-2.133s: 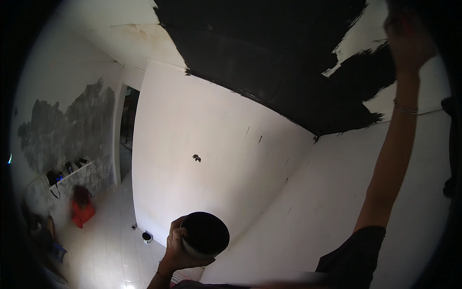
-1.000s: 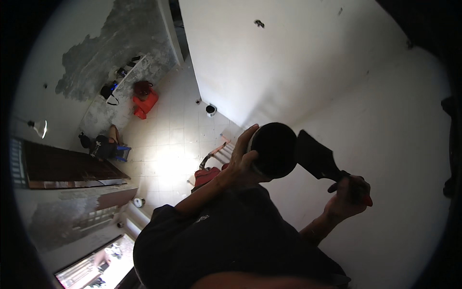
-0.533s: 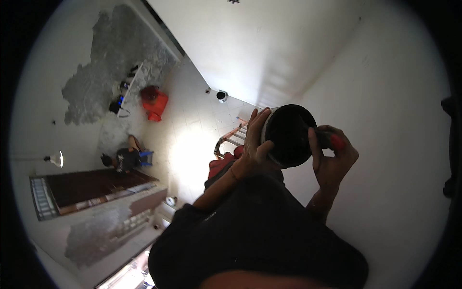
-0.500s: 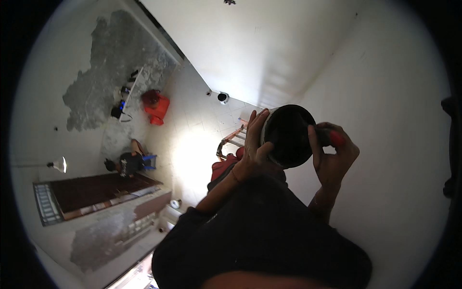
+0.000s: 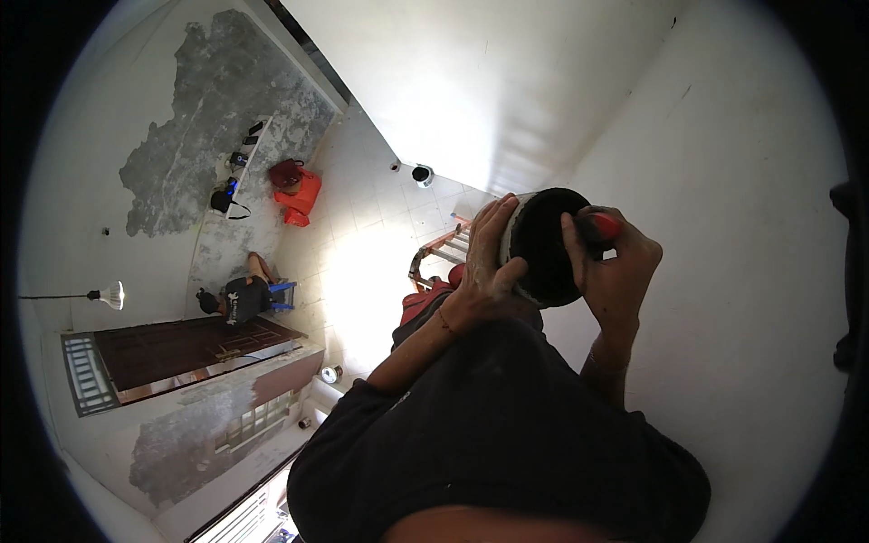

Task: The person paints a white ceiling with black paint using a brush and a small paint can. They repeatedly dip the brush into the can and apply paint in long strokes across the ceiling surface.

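Note:
Both of my hands are at a round bucket (image 5: 543,222), pale outside and very dark inside, held up in front of my chest. My left hand (image 5: 486,264) grips its left side, fingers along the outer wall and thumb over the rim. In my right hand (image 5: 625,271), fingers are closed round a tool with a red-and-black handle (image 5: 599,226) at the bucket's right side. The tool's working end is lost in the dark, so its kind does not show.
A ladder (image 5: 444,254) with orange rails stands just below the bucket. White walls rise ahead and at right (image 5: 742,271). Down on the tiled floor are a small bucket (image 5: 422,175) and a red bag (image 5: 301,196). A person (image 5: 244,299) sits on a blue stool (image 5: 283,294) at left.
My right hand has shifted slightly left and up with the red-and-black handle, further over the bucket's opening. The bucket has moved a little, its opening slightly up and left.

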`<control>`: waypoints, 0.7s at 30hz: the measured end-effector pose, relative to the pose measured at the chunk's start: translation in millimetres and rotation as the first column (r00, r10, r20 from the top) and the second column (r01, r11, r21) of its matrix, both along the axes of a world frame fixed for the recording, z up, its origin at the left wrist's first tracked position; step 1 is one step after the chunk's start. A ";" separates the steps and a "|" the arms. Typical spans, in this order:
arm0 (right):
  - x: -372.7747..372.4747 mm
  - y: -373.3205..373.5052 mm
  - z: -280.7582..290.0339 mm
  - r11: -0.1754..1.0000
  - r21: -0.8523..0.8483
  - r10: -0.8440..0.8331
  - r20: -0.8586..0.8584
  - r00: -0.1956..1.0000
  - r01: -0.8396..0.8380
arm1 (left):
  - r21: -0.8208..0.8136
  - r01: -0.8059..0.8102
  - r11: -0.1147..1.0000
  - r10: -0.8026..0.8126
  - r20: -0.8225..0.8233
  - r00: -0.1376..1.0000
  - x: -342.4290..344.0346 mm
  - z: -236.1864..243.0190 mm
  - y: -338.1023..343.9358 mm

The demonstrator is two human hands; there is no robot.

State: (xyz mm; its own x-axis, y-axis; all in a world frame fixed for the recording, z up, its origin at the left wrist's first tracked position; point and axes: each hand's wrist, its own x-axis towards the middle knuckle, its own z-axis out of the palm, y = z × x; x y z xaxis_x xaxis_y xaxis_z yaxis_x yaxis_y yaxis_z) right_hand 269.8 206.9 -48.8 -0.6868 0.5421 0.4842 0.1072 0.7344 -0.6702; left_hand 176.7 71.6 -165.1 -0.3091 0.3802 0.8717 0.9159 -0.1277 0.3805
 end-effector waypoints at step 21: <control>0.8 -5.9 6.8 0.999 0.030 0.044 0.046 0.998 -0.046 | 0.025 -0.019 1.000 0.016 0.084 0.996 0.6 4.3 -11.3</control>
State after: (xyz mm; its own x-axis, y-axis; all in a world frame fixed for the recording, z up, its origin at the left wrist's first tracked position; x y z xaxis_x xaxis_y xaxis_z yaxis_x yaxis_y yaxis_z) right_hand 270.6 201.0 -42.0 -0.7317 0.4953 0.4682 0.1032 0.7596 -0.6422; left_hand 177.3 60.3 -160.7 -0.3882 0.3515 0.8519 0.8830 -0.1228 0.4530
